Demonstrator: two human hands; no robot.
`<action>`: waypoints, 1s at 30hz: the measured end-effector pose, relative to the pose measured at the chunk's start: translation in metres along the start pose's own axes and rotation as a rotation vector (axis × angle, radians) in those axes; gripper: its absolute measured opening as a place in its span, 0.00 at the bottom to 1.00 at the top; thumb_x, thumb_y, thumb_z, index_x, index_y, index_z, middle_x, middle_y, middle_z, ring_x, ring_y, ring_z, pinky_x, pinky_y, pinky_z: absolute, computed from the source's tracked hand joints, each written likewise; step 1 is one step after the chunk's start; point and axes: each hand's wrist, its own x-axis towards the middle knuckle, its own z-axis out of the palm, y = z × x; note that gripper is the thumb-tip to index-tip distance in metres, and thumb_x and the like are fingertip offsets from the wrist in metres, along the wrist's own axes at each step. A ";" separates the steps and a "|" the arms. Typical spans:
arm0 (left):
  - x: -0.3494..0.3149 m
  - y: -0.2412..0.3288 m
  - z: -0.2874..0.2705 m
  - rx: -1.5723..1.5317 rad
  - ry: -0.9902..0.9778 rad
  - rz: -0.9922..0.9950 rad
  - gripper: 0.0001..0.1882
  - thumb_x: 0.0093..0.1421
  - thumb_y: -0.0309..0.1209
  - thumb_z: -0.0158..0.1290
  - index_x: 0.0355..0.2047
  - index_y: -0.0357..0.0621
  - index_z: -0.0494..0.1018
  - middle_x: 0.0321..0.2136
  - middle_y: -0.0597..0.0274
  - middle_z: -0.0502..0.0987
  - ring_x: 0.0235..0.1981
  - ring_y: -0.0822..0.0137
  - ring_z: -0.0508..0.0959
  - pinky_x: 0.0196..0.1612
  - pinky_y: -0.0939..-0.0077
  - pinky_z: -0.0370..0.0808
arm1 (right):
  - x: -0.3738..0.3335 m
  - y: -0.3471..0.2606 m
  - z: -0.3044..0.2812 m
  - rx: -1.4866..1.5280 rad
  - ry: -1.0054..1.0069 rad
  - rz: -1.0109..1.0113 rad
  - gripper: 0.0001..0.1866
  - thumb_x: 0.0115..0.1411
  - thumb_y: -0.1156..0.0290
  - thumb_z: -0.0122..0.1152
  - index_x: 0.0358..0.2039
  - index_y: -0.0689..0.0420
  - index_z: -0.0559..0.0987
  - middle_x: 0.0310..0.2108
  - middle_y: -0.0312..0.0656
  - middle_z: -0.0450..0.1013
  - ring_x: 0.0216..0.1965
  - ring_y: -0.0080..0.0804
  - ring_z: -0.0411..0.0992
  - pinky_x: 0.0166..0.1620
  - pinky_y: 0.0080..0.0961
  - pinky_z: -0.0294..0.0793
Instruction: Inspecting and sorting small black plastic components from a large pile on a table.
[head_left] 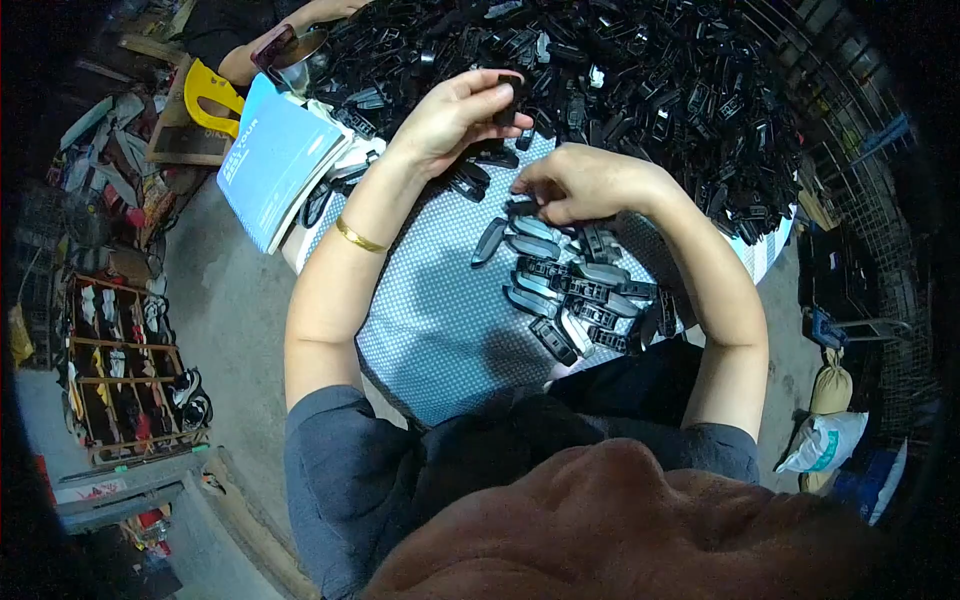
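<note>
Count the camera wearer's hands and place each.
2. The left hand holds a black piece by the dark heap; the right hand is beside the grey-black pieces on the patterned cloth. Neither is hidden.

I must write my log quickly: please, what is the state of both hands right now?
Left hand: closed, holding a small black piece.
Right hand: half-curled at a dark piece; whether it grips it cannot be told.

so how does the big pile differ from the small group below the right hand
The pile is a thick jumble; the group lies in loose rows. The pile looks mostly black; the group shows many grey faces. The pile is farther away, the group nearer. Both consist of small, elongated pieces.
</note>
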 end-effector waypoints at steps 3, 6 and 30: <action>0.002 -0.005 0.001 0.034 0.015 0.015 0.18 0.54 0.29 0.55 0.44 0.33 0.68 0.31 0.63 0.74 0.32 0.74 0.75 0.38 0.81 0.74 | -0.013 0.008 0.000 0.020 -0.001 -0.066 0.18 0.44 0.73 0.60 0.39 0.63 0.76 0.22 0.43 0.73 0.24 0.30 0.72 0.31 0.24 0.72; 0.003 -0.013 0.003 0.171 0.021 0.067 0.19 0.52 0.27 0.56 0.44 0.35 0.68 0.30 0.63 0.75 0.31 0.76 0.74 0.34 0.84 0.72 | -0.021 0.016 -0.006 0.109 0.101 -0.068 0.15 0.45 0.71 0.62 0.35 0.61 0.78 0.20 0.40 0.73 0.22 0.25 0.70 0.29 0.20 0.70; 0.000 -0.029 0.022 0.284 0.187 0.247 0.18 0.53 0.22 0.52 0.46 0.39 0.71 0.30 0.65 0.75 0.27 0.78 0.73 0.33 0.87 0.70 | 0.002 0.021 0.022 1.009 0.832 0.044 0.13 0.59 0.68 0.54 0.39 0.64 0.73 0.30 0.39 0.72 0.27 0.23 0.74 0.28 0.15 0.74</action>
